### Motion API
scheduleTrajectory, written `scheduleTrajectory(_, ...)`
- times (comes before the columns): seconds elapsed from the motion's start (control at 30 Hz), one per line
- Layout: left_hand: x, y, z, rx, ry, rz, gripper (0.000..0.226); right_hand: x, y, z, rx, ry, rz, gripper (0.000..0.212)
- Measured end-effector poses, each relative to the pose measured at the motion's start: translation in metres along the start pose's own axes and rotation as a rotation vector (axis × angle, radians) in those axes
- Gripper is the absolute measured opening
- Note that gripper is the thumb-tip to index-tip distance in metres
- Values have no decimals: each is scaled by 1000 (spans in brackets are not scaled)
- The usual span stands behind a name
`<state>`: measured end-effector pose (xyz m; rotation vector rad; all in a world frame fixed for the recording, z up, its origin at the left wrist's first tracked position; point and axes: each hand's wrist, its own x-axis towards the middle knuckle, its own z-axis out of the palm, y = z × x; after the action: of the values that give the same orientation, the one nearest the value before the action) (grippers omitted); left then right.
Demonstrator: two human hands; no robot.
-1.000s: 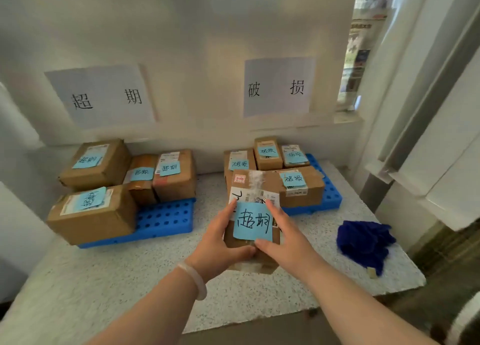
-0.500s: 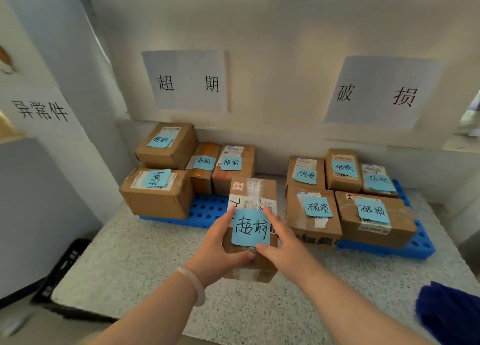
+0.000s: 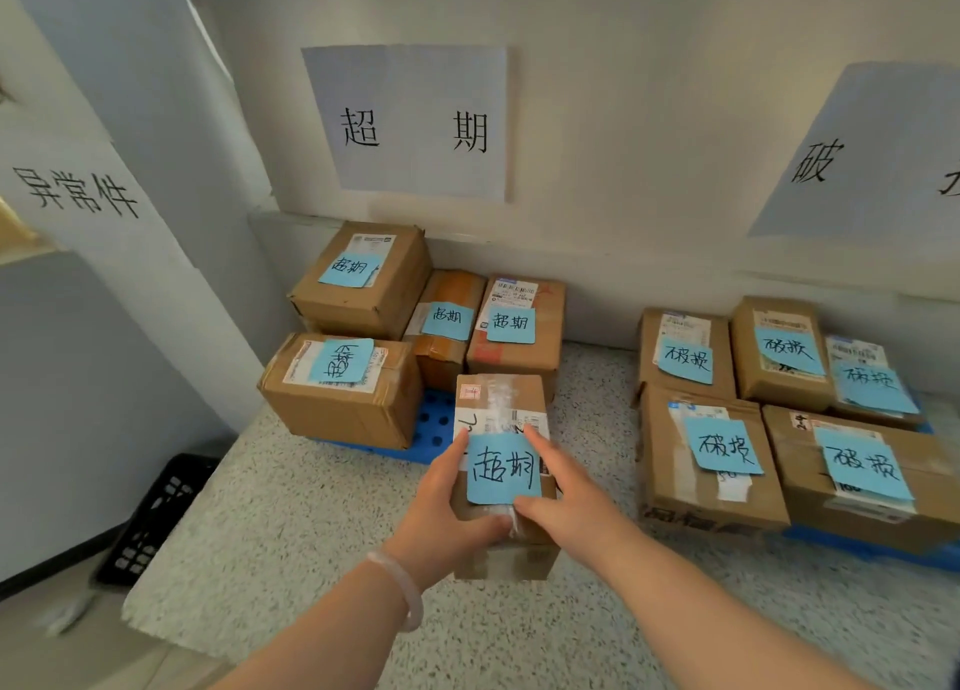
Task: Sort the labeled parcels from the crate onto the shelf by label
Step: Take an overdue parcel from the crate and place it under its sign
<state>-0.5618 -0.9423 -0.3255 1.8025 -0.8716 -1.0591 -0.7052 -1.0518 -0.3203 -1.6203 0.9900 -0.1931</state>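
In the head view, low over the speckled shelf [image 3: 291,523], just in front of the blue pallet [image 3: 435,422]: holding a taped cardboard parcel [image 3: 500,396] between both hands. Kept face-up, probably so that the blue note [image 3: 503,468] marked 超期 reads plainly and can be matched to the wall sign [image 3: 410,123] bearing the same characters. Pointed toward the left group of parcels [image 3: 358,284], all noted 超期, and well apart from the right group [image 3: 714,455], noted 破损; arranged by label, judging from the layout. Cannot tell whether the base touches the shelf.

Left hand [image 3: 447,513]: wrapped round the near left edge, one finger up along the note's side, thumb across the near face, bracelet [image 3: 402,585] at the wrist. Right hand [image 3: 566,502]: clasping the right edge, forefinger stretched along the top, thumb by the note's lower corner. Both forearms reaching forward and converging. On the floor at left, a black crate [image 3: 156,518].
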Motion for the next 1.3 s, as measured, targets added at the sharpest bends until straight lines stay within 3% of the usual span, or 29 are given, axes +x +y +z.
scheduleTrajectory(0.47, 60, -28, -41, 230, -131, 82, 97, 46, -2, 32, 31, 124, 116, 82)
scheduleTrajectory(0.63, 63, -24, -54, 414, -212, 126, 73, 47, -14, 22, -112, 99, 137, 82)
scheduleTrajectory(0.77, 71, -7, -64, 753, -198, 295, 61, 50, -24, 20, -150, 88, 146, 81)
scheduleTrajectory(0.93, 81, 2, -76, 1093, -261, 416, 84, 51, -33, 21, -316, 57, 95, 76)
scheduleTrajectory(1.07, 79, 3, -79, 1179, -256, 417, 84, 49, -38, 20, -482, 88, 52, 71)
scheduleTrajectory(1.17, 79, 6, -74, 1229, -245, 390, 65, 46, -40, 22, -540, 169, -3, 64)
scheduleTrajectory(1.3, 76, 14, -64, 1284, -196, 380, 63, 35, -42, 31, -749, 216, -98, 63)
